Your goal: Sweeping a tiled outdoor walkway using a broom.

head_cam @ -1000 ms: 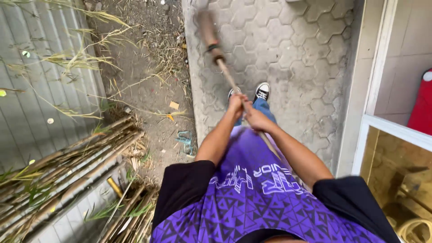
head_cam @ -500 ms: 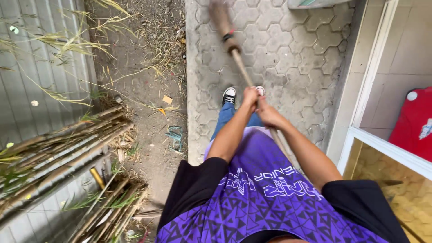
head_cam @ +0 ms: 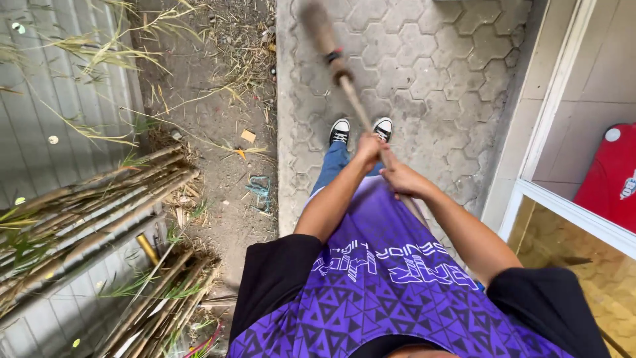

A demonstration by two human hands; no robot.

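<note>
Head view: we close our left hand (head_cam: 368,150) and right hand (head_cam: 397,178) around a wooden broom handle (head_cam: 354,101), both grips clamped, left ahead of right. Its blurred far end, probably the bristle head, hangs over hexagonal paving (head_cam: 450,73) beyond our black sneakers (head_cam: 340,131).

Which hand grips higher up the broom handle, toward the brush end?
The left hand; it sits farther along the wooden handle, with the right hand behind it, nearer the body.

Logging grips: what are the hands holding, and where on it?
Both hands, left hand and right hand, grip a broom along its wooden handle's upper part.
</note>
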